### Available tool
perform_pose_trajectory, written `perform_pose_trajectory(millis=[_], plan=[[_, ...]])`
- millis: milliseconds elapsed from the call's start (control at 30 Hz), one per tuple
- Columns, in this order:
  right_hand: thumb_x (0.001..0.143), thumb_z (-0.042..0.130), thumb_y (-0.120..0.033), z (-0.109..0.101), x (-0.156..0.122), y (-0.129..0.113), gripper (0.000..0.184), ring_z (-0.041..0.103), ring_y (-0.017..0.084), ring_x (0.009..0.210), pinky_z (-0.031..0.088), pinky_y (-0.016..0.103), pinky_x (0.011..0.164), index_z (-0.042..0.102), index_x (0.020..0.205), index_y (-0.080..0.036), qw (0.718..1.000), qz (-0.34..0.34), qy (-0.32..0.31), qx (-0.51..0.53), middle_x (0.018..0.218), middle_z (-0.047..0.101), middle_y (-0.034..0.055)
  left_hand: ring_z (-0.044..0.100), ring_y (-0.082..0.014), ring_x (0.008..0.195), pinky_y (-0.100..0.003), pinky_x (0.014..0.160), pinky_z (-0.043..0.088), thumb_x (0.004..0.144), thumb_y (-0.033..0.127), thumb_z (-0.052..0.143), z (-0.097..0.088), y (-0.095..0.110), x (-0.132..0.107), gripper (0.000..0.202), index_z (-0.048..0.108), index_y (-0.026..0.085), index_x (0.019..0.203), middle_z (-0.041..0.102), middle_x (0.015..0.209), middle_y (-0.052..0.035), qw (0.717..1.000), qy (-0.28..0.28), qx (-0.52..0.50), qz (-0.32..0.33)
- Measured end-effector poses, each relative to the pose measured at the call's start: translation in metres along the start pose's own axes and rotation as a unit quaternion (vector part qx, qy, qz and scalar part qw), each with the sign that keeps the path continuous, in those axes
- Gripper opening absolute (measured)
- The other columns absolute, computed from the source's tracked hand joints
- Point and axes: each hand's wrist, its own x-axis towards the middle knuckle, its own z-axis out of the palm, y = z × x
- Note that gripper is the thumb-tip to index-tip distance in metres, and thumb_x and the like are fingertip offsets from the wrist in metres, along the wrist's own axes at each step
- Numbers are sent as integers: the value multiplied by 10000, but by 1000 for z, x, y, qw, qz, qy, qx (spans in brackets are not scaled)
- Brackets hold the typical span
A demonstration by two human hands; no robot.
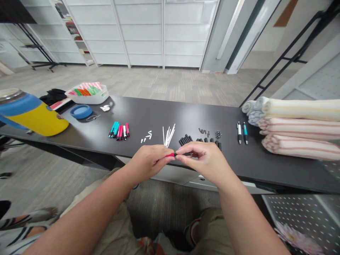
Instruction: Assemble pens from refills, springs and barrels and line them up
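Note:
Just over the table's front edge, my left hand (148, 159) pinches a red pen barrel (170, 154), mostly hidden by the fingers. My right hand (207, 157) is closed on a black pen grip (187, 154) that lines up with the barrel, their ends meeting between my fingertips. Behind my hands lie thin white refill tubes (168, 136) and small white pieces (148, 135). Several black grips (185, 139) lie by my right hand, partly covered by it. Farther left is a group of teal, red and white barrels (119, 131).
Small dark clips (203, 131) and springs (218, 134) lie behind the grips. Two whole pens (242, 133) lie near rolled towels (300, 124) at right. A yellow-blue bottle (32, 113), blue lid (81, 111) and plastic tray (99, 97) occupy the left end.

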Motion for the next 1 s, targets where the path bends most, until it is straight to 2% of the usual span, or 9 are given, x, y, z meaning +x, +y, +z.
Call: perform_pose_trajectory(millis=[267,433,567,733,1000], plan=[[901,788,-268,-1,0,1,65,768,159,787,619,263,719,839,940,-273,1000,15,-5,1,907,833,-5,618,-127,715,-243,677,409,1097,283,529,1,-1,2,227,722,184,1029,697,794,0,1000,3,6,5],[853,861,-350,-8,-1,6,257,793,201,918,641,322,832,815,1090,-263,1000,17,-6,18,1051,838,26,640,-126,729,-238,685,425,1088,308,560,3,-3,0,210,733,192,1060,710,808,-2,1000,16,11,3],[893,820,-329,-16,-1,7,168,760,181,849,605,317,775,828,1056,-286,998,-12,-18,-56,985,834,9,674,-126,750,-234,695,452,1072,337,596,4,-7,-3,194,741,214,1109,747,858,-4,1000,5,-1,-19],[907,805,-361,-22,-2,7,133,727,165,775,571,301,721,831,1018,-292,997,-11,-7,-79,903,821,-5,713,-135,788,-233,737,503,1040,351,652,2,-10,-4,220,735,220,1196,790,958,-18,999,10,-17,-47],[913,781,-271,-12,2,2,97,762,175,851,584,286,780,836,993,-277,998,-19,-30,-59,953,837,-4,715,-149,784,-250,715,492,1075,325,555,6,-6,-3,204,711,202,1125,782,935,-30,999,-21,33,-13]])
